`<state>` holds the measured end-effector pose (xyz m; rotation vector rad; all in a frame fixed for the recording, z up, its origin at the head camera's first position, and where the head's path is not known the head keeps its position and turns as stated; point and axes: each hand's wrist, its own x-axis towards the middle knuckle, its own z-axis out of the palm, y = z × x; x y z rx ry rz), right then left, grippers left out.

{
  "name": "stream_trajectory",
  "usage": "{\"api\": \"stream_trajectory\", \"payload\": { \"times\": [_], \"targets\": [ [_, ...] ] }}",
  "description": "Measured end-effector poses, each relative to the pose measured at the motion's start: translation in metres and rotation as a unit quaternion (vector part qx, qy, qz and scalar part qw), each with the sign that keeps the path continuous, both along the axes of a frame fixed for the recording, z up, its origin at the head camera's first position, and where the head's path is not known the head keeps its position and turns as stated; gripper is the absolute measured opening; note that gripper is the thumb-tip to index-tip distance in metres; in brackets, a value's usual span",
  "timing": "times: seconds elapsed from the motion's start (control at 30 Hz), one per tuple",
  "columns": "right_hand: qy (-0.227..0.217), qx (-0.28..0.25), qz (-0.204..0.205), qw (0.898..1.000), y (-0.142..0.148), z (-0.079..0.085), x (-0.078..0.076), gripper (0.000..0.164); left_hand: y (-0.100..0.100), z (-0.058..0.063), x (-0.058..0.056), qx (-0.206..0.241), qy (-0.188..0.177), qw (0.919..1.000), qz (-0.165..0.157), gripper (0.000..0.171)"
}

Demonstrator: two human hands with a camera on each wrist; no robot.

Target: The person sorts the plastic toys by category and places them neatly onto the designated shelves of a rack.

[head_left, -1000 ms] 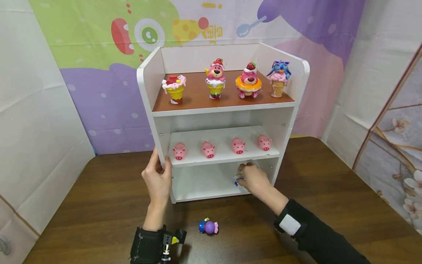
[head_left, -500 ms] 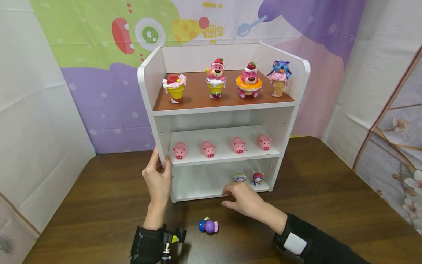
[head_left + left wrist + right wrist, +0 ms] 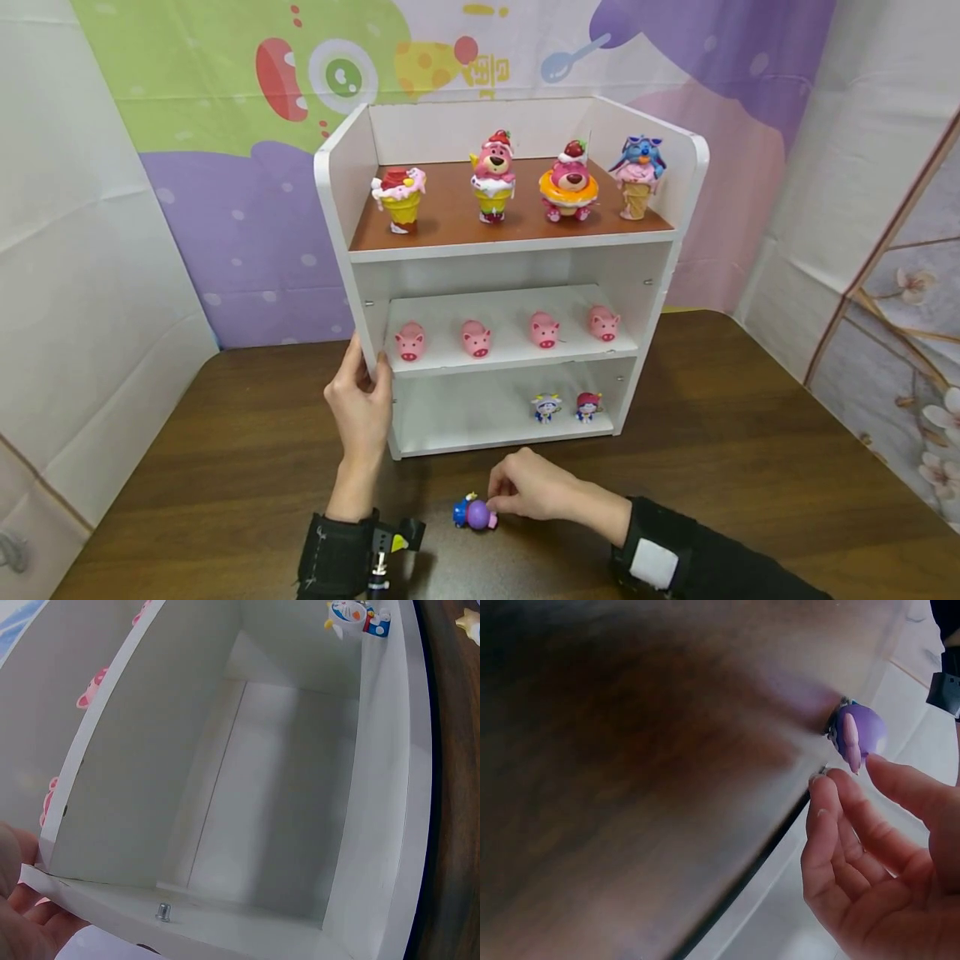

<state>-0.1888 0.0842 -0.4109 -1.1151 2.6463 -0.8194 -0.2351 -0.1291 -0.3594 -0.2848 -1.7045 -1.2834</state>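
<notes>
My left hand grips the left side panel of a white shelf unit, thumb at the front edge and fingers around the outside. On the table before the shelf lies a small figurine with a purple round body, a blue part and pink ends. My right hand is at its pink end. In the right wrist view, thumb and fingers stand apart beside the purple figurine, not closed around it; whether the thumb touches it I cannot tell. Two small figurines, one white-headed and one red-capped, stand on the bottom shelf's right side.
Several pink pig figures line the middle shelf. The brown top shelf carries several ice-cream and bear figures. A wooden table supports the unit, with a patterned cloth behind. A metal shelf pin juts from the panel.
My right hand has let go of the white-headed figurine on the bottom shelf and moved down and left to the purple figurine. My left hand stays on the shelf panel.
</notes>
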Motion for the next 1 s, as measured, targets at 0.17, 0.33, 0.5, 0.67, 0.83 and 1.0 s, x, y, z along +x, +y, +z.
{"api": "stream_trajectory", "payload": {
  "times": [0.17,0.33,0.5,0.67,0.83,1.0],
  "targets": [
    [0.008,0.01,0.003,1.0,-0.001,-0.002,0.0,0.011,0.0,0.0,0.0,0.001,0.002,1.0,-0.003,0.045],
    [-0.002,0.02,0.005,1.0,0.0,0.001,0.002,0.015,0.001,0.0,0.0,0.0,-0.001,1.0,-0.001,0.046],
    [-0.02,0.034,0.009,0.999,0.004,0.011,0.003,0.019,0.0,0.0,-0.001,-0.001,-0.001,1.0,0.004,0.046],
    [-0.016,0.046,0.013,0.999,0.009,0.019,0.001,0.021,-0.001,-0.001,-0.001,-0.001,-0.002,1.0,0.004,0.046],
    [-0.043,0.055,0.005,0.998,0.014,0.016,0.001,0.021,0.0,-0.001,0.0,0.0,-0.003,1.0,0.003,0.045],
    [-0.077,0.053,-0.001,0.996,0.018,0.008,0.002,0.021,0.0,0.0,0.0,0.001,0.002,1.0,0.003,0.045]
  ]
}}
